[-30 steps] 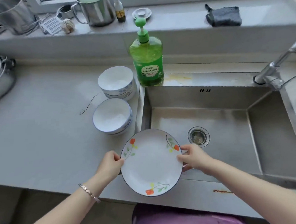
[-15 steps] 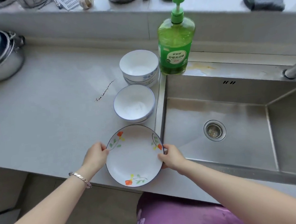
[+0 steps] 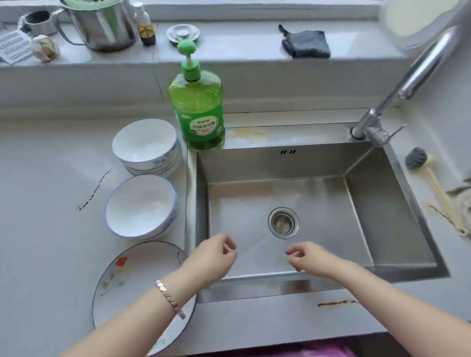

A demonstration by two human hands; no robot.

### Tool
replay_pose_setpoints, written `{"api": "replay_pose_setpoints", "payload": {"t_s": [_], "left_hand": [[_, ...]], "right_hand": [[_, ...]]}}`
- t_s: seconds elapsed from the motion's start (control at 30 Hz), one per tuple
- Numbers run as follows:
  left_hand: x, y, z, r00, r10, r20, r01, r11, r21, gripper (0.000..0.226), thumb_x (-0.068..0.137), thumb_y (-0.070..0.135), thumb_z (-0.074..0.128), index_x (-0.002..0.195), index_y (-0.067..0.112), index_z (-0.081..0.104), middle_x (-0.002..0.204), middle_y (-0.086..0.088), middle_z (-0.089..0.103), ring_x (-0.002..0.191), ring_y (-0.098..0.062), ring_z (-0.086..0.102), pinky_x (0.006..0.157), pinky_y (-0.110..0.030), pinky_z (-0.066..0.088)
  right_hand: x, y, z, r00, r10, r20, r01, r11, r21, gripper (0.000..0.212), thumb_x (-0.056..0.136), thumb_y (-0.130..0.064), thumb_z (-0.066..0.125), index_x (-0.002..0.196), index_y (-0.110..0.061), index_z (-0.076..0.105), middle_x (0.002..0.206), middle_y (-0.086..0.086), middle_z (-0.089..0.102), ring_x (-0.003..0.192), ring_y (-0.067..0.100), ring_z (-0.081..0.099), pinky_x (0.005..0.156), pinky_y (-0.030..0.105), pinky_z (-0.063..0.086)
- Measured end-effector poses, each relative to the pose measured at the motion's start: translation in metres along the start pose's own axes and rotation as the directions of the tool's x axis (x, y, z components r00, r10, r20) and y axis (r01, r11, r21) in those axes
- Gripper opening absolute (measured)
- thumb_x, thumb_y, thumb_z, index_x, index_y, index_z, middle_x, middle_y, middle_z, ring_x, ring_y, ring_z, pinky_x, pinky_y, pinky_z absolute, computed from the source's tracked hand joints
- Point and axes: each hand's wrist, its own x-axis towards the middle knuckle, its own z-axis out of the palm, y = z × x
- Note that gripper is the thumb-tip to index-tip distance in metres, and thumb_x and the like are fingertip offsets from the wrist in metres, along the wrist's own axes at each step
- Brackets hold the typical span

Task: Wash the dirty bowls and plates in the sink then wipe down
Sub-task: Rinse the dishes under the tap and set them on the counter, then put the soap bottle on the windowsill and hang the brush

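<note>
— Where's the plate (image 3: pixel 130 282)?
— Flat at the counter's (image 3: pixel 40 216) front edge, just left of the sink (image 3: pixel 395 224); a forearm (image 3: pixel 127 328) crosses over it; one bowl (image 3: pixel 140 205) sits just behind; stacked bowls (image 3: pixel 145 145) farther back, beside the soap (image 3: pixel 198 112).
— And the hands?
— Left hand (image 3: pixel 214 258) and right hand (image 3: pixel 312 259) hover over the sink's front, apart; fingers loosely curled, holding nothing.

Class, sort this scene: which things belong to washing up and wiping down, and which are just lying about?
Job: plate, near bowl, stacked bowls, sink, soap bottle, tap, brush, grey cloth.
Lying about: steel jug, small bottle, garlic bulb.
</note>
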Motion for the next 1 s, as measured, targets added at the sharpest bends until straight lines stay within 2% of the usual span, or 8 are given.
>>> {"api": "replay_pose_setpoints", "payload": {"t_s": [0.1,0.2,0.37,0.5,0.67,0.77,0.87,1.0], "left_hand": [[0.037,0.059,0.02,0.994,0.045,0.099,-0.051,0.997,0.052,0.01,0.091,0.021,0.046,0.097,0.02,0.054,0.094,-0.002,0.062,0.091,-0.021,0.061,0.076,-0.027,0.046],[0.068,0.112,0.04,0.991,0.071,0.114,-0.082,0.992,0.1,0.009,0.088,0.018,0.046,0.09,0.023,0.053,0.093,-0.003,0.062,0.089,-0.022,0.061,0.075,-0.027,0.048],[0.104,0.186,0.073,0.993,0.062,0.102,-0.07,0.994,0.079,0.012,0.086,0.009,0.047,0.084,0.018,0.054,0.078,-0.002,0.061,0.074,-0.018,0.057,0.06,-0.021,0.04],[0.124,0.214,0.09,0.998,0.026,0.054,-0.031,0.996,0.09,0.014,0.086,0.01,0.046,0.08,0.021,0.052,0.07,0.004,0.06,0.063,-0.012,0.056,0.052,-0.02,0.038],[0.131,0.219,0.096,0.999,-0.052,0.001,0.052,0.998,0.047,0.016,0.085,0.01,0.05,0.077,0.023,0.054,0.084,-0.004,0.069,0.082,-0.022,0.067,0.063,-0.024,0.044],[0.13,0.207,0.093,0.996,-0.092,-0.005,0.093,0.996,0.013,0.016,0.085,0.009,0.051,0.077,0.022,0.055,0.079,-0.004,0.069,0.083,-0.027,0.068,0.065,-0.027,0.046],[0.126,0.197,0.087,0.994,-0.111,-0.025,0.11,0.993,-0.03,0.014,0.086,0.009,0.05,0.08,0.019,0.057,0.077,-0.005,0.07,0.083,-0.028,0.068,0.062,-0.026,0.043],[0.113,0.182,0.072,0.994,-0.1,-0.053,0.096,0.993,-0.063,0.012,0.087,0.006,0.052,0.084,0.014,0.059,0.077,-0.003,0.069,0.07,-0.015,0.065,0.063,-0.025,0.044]], "right_hand": [[-0.016,0.058,-0.06,0.985,0.08,-0.151,-0.085,0.996,-0.023,0.035,0.093,-0.023,0.049,0.124,-0.012,0.056,0.096,0.005,0.062,0.083,0.015,0.055,0.061,0.015,0.04],[-0.029,0.109,-0.121,0.936,0.109,-0.334,-0.138,0.988,-0.063,0.033,0.094,-0.023,0.048,0.124,-0.012,0.057,0.121,0.006,0.062,0.108,0.019,0.057,0.083,0.021,0.04],[-0.016,0.18,-0.211,0.771,0.202,-0.604,-0.249,0.968,0.004,0.035,0.091,-0.013,0.046,0.124,-0.006,0.056,0.124,0.016,0.059,0.114,0.031,0.055,0.093,0.033,0.044],[0.011,0.208,-0.26,0.692,0.293,-0.66,-0.407,0.913,-0.022,0.029,0.092,-0.013,0.044,0.118,-0.003,0.054,0.121,0.017,0.057,0.111,0.033,0.055,0.084,0.034,0.046],[0.04,0.221,-0.272,0.725,0.28,-0.63,-0.473,0.867,-0.159,0.03,0.095,-0.004,0.032,0.123,-0.007,0.04,0.122,0.014,0.057,0.112,0.031,0.056,0.085,0.036,0.046],[0.043,0.23,-0.269,0.774,0.193,-0.603,-0.372,0.91,-0.185,0.028,0.09,-0.002,0.034,0.115,-0.013,0.042,0.113,0.012,0.059,0.1,0.031,0.059,0.078,0.033,0.045],[0.028,0.228,-0.272,0.853,0.063,-0.518,-0.134,0.986,-0.1,0.018,0.083,-0.007,0.048,0.095,-0.02,0.044,0.089,0.003,0.059,0.077,0.024,0.051,0.063,0.027,0.037],[-0.007,0.197,-0.269,0.883,-0.072,-0.464,0.117,0.991,0.068,0.018,0.086,-0.01,0.051,0.089,-0.016,0.068,0.062,-0.011,0.049,0.06,0.002,0.044,0.053,0.009,0.036]]}}
